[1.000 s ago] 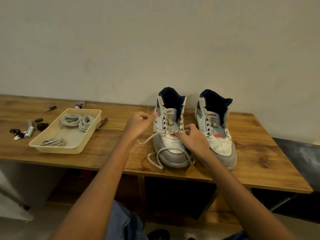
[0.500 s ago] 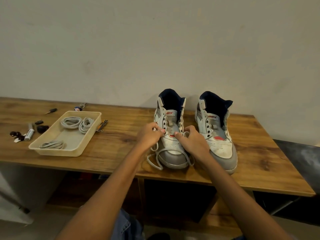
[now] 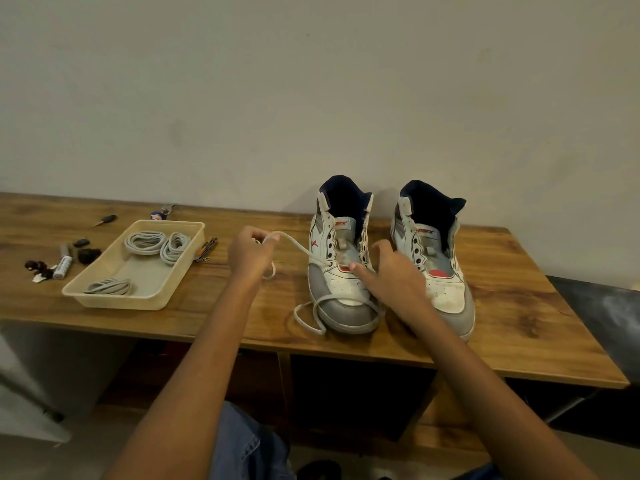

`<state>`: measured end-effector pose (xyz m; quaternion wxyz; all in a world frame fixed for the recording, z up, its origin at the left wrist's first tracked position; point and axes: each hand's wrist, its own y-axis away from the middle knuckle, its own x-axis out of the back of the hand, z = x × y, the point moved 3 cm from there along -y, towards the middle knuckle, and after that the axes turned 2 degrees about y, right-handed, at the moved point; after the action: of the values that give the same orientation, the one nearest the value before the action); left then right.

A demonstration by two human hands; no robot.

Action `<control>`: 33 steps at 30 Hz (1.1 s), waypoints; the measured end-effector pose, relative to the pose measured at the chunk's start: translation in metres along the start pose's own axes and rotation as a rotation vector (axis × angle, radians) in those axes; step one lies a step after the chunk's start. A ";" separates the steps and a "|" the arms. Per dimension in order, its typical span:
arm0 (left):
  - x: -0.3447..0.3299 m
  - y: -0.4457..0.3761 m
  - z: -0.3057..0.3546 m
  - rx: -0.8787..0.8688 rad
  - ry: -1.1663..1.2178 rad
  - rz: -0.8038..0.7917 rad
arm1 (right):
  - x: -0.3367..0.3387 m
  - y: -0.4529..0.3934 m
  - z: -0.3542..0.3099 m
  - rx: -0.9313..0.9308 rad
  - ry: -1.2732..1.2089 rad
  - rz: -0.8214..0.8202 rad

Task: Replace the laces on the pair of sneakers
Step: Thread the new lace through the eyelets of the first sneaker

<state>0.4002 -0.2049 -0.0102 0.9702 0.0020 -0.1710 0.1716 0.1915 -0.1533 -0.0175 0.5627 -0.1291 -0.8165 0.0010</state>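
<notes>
Left hand (image 3: 250, 253) pinches the flat white lace (image 3: 300, 248) (taut); right hand (image 3: 388, 271), fingers straight, presses the leather sneaker (image 3: 341, 271)

The right hand (image 3: 394, 277) hides part of the left sneaker (image 3: 341, 271); the small dark bits (image 3: 38, 266) (far left) are too small to identify.

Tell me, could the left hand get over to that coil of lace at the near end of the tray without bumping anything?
Probably yes. The coil lies uncovered in the open tray, with bare tabletop between it and the left hand. But that hand is pinching the lace threaded in the shoe, so it would likely let go first.
</notes>
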 end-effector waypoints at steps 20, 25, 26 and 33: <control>0.006 -0.016 0.005 -0.219 -0.526 0.050 | 0.115 0.001 0.002 0.060 -1.045 0.223; -0.008 0.004 0.025 -0.299 -0.054 0.059 | 0.096 -0.003 0.007 -0.063 -1.120 0.119; -0.013 0.007 0.029 -0.268 0.041 0.017 | 0.088 -0.005 0.003 -0.088 -1.122 0.088; -0.025 0.005 0.089 -0.165 0.418 -0.253 | 0.114 -0.024 -0.025 -0.098 -1.086 0.042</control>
<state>0.3470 -0.2145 0.0647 0.9951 -0.0911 0.0213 0.0310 0.1718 -0.1557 0.1000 0.0533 -0.1524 -0.9860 0.0409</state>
